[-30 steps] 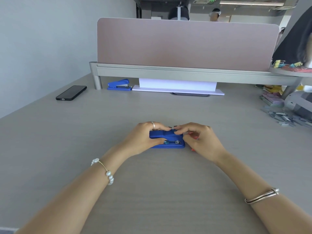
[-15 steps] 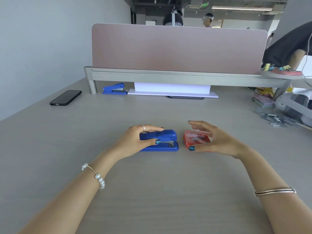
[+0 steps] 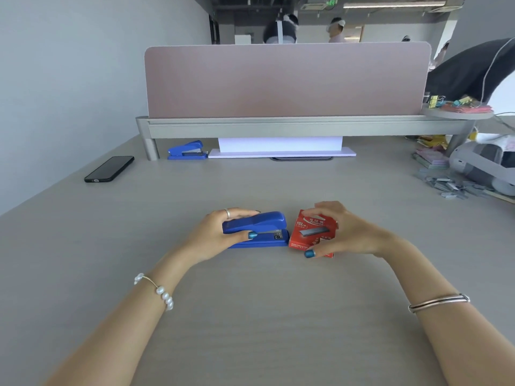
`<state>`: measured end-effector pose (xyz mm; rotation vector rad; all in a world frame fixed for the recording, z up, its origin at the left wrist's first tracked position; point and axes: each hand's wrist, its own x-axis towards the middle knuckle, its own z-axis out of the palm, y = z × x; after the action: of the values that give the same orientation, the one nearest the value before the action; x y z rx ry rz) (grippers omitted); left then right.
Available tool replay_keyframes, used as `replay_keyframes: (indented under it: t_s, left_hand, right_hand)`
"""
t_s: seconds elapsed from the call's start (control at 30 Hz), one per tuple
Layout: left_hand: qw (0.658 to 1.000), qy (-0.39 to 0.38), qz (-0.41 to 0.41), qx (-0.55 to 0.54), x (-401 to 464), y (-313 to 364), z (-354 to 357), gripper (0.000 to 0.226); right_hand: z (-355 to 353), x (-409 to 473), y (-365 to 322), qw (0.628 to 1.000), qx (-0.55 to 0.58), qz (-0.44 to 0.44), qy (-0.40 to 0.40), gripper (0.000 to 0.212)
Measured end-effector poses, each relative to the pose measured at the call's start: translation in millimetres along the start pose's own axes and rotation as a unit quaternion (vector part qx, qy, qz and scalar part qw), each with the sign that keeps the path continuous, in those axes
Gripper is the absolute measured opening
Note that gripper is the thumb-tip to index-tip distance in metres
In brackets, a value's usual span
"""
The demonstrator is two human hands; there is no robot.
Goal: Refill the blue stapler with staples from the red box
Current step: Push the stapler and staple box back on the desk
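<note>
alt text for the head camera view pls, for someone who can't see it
On a grey desk, the left hand grips a closed blue stapler while the right hand holds a red staple box just right of it. A phone and second stapler lie beyond.

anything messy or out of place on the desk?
Yes: loose staple strips lie scattered at the far right edge of the desk, not in any box. The blue stapler and red box look intact.

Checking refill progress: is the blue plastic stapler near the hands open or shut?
Shut: the blue plastic stapler has its top down over the base, under the left hand.
</note>
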<state>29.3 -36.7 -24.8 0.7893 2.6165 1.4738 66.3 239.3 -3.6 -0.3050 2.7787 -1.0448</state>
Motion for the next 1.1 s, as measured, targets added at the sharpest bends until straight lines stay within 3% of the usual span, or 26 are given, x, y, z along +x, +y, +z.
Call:
replay_keyframes:
  t_s: [0.07,0.3,0.6,1.1]
  left_hand:
    - [1.0,0.01,-0.005,-0.002,-2,1,1,0.036]
    - [0.999,0.036,-0.004,-0.001,4,-7,0,0.038]
    - [0.998,0.063,-0.003,-0.018,61,-19,-22,0.035]
    - [0.993,0.116,0.006,-0.006,200,-59,-32,0.032]
  right_hand:
    - [4,0,0,1.0,-0.01,0.0,-0.015,0.077]
    - [11,14,2,0.998,0.021,-0.043,0.051,0.072]
    - [-31,69,-3,0.993,0.005,-0.069,0.098,0.069]
    - [-80,210,45,0.992,-0.008,-0.018,0.126,0.063]
